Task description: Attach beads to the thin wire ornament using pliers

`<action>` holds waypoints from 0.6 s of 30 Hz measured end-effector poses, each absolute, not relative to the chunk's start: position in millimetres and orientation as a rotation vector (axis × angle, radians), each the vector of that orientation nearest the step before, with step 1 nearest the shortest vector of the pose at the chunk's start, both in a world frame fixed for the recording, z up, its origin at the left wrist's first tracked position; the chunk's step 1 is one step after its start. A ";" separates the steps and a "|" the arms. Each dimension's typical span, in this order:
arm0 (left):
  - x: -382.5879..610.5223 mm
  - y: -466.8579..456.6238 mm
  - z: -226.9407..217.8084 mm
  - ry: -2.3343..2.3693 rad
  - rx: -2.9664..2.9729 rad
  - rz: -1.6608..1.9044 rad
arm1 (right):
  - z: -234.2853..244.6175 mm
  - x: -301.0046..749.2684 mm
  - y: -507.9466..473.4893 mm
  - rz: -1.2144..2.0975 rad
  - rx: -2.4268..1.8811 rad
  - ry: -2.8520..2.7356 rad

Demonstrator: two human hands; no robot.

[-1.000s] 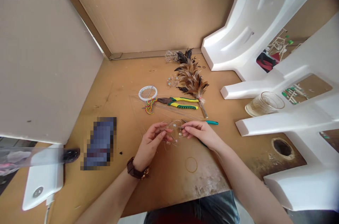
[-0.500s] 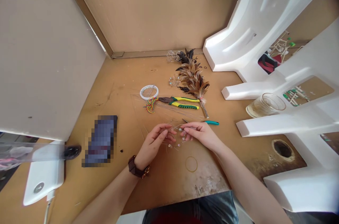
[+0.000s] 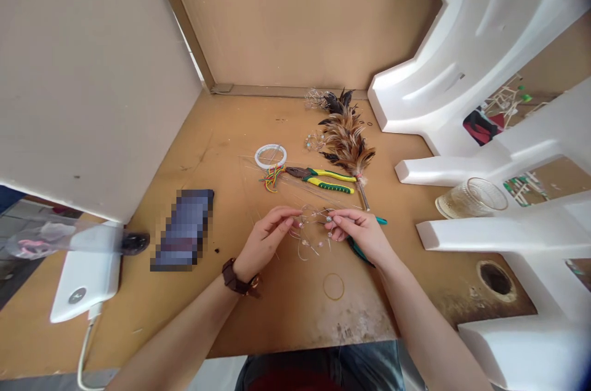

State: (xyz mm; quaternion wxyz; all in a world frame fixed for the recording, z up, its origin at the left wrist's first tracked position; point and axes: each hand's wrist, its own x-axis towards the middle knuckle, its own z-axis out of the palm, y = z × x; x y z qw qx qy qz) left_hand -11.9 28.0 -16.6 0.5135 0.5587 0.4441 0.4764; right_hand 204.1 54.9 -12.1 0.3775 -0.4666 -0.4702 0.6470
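Both hands work over the middle of a brown board table (image 3: 221, 151). My left hand (image 3: 265, 240), with a brown watch at the wrist, pinches one side of a thin wire piece strung with small beads (image 3: 311, 231). My right hand (image 3: 360, 232) pinches the other side of the same beaded wire, fingers pressed together. Teal-handled pliers (image 3: 364, 249) lie under and beside my right hand, partly hidden by it.
Yellow-green pliers (image 3: 325, 180), coloured wire bits (image 3: 272, 178), a white ring (image 3: 270, 156) and a brown feather bundle (image 3: 347, 141) lie beyond the hands. A glass cup (image 3: 471, 197) stands by white foam shapes (image 3: 484, 21) at right. A blurred phone (image 3: 183, 229) and white charger (image 3: 85, 277) lie at left.
The view has shifted, so everything sits further right and lower. Both hands stay pinched on the beaded wire and have turned it a little between them.
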 end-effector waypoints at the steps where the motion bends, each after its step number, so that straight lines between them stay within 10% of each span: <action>1: -12.0 28.1 -16.3 1.056 1.360 1.150 | -11.8 204.2 54.8 1.660 -1.192 -1.203; 18: -6.9 23.6 -20.6 1.032 1.385 0.813 | -7.0 201.0 45.5 1.871 -1.119 -1.508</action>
